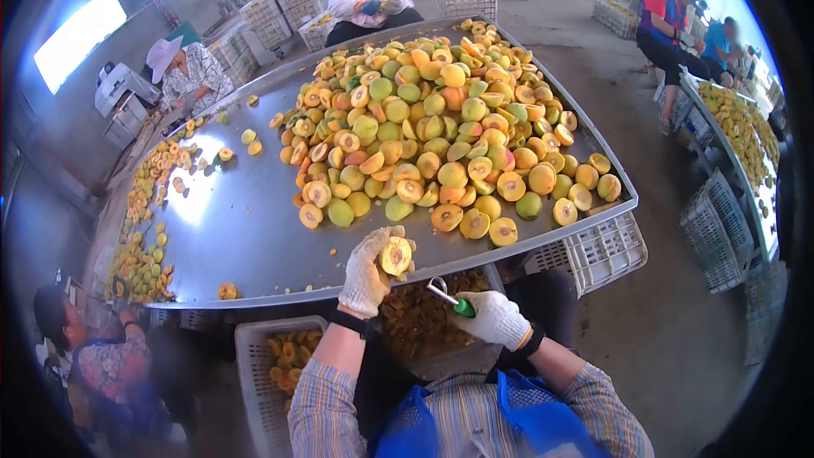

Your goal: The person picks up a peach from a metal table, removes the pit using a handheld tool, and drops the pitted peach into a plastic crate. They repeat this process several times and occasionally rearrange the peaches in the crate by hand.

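Observation:
My left hand [366, 276], in a whitish work glove, is closed around a halved peach [395, 256] with its cut face and pit area showing. My right hand [493, 320], gloved too, grips a pitting tool [463, 307] by its green handle. The tool's metal loop points up and left toward the fruit, apart from it. Both hands are at the near edge of a metal table [254, 246]. Just beyond them lies a big heap of halved peaches [424, 127], some cut side up, some skin side up.
Below my hands, a container [428, 314] holds dark pits and scraps. To its left, a white crate [254, 373] contains peach pieces. Another crate [606, 254] is under the table's right side. Several people work around this table and a second fruit-covered table [738, 119].

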Tool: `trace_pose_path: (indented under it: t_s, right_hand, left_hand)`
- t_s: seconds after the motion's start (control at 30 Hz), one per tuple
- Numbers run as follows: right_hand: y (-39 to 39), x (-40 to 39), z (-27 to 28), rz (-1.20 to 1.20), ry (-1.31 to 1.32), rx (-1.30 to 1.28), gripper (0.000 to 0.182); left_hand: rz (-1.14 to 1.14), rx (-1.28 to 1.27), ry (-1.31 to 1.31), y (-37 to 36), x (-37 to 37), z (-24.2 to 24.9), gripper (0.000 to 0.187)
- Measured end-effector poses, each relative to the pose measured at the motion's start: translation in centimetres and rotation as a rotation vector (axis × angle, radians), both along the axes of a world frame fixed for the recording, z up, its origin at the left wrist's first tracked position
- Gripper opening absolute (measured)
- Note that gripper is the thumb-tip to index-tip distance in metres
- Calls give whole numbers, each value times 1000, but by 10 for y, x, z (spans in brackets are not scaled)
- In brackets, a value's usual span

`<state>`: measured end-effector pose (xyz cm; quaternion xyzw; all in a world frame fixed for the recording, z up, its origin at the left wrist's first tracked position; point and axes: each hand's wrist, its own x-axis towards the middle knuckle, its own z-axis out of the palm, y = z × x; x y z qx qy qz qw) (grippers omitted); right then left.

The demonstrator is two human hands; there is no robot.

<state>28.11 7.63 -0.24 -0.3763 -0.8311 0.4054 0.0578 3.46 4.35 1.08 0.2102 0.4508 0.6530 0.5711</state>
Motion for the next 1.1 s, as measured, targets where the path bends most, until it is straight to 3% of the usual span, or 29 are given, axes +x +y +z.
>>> trace_pose_path:
  t_s: [0.07, 0.17, 0.33, 0.53, 0.67, 0.77, 0.9, 0.97, 1.1]
  right_hand:
    - [-10, -1, 12, -20, 62, 46, 39]
    - [-20, -4, 37, 43, 61, 140, 40]
    - [-36, -2, 31, 117, 44, 369, 48]
    - [-45, 2, 28, 93, 22, 415, 40]
    - [-53, 4, 12, 107, 60, 390, 36]
    - [-52, 4, 5, 146, 113, 209, 30]
    - [-46, 4, 7, 177, -18, 235, 24]
    - [-49, 5, 17, 329, -90, -24, 24]
    - [-47, 6, 12, 209, -4, 89, 29]
  left_hand:
    - [76, 86, -198, -21, 18, 4, 49]
    - [134, 87, -252, -47, 46, 3, 56]
    - [154, 10, -186, -70, 76, 8, 66]
    - [233, -12, -203, -78, 93, 13, 72]
    - [216, -15, -244, -83, 100, 19, 72]
    - [233, -36, -196, -84, 104, 18, 71]
    - [195, -99, -43, -83, 102, 16, 71]
    - [241, -25, -107, -81, 107, 21, 70]
    - [96, -9, -82, -83, 98, 21, 69]
